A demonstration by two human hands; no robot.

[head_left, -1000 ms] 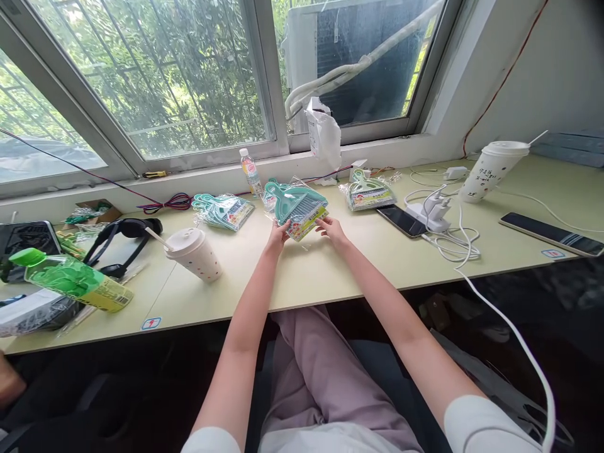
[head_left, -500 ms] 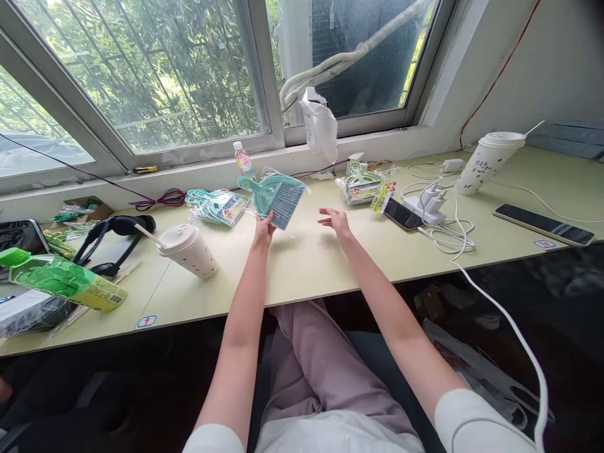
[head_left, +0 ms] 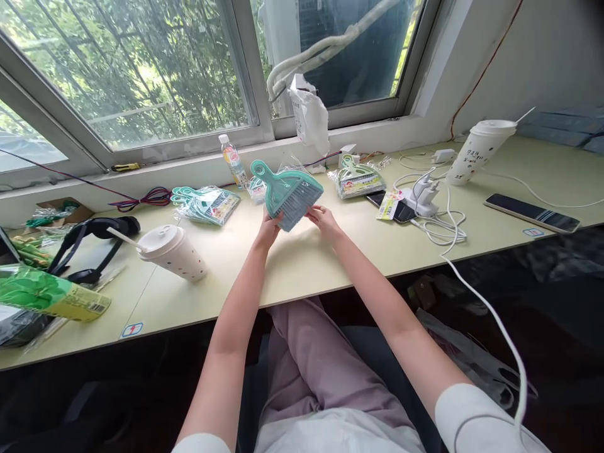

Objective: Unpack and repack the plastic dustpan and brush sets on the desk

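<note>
A teal dustpan and brush set (head_left: 290,194) with grey bristles is held up above the table between my hands. My left hand (head_left: 270,230) is closed on its lower left edge, thumb in front. At its lower right edge, my right hand (head_left: 324,220) is closed too, its fingertips on the bristle side. To the right, a printed cardboard label (head_left: 389,205) lies partly over a black phone (head_left: 404,214). Behind the held set, another wrapped piece is mostly hidden. Wrapped teal sets (head_left: 206,204) lie to the left, and wrapped green sets (head_left: 357,178) to the right.
A lidded paper cup (head_left: 172,251) and a green-tinted bottle (head_left: 51,292) stand or lie at left, near a black headset (head_left: 94,242). A small bottle (head_left: 233,162) is by the sill. At right are a charger with white cables (head_left: 425,195), a second phone (head_left: 532,212) and a tall cup (head_left: 481,153).
The printed label has left the dustpan set and now lies on the phone at right. My right hand let go of it and has come back to the set, which is raised and turned.
</note>
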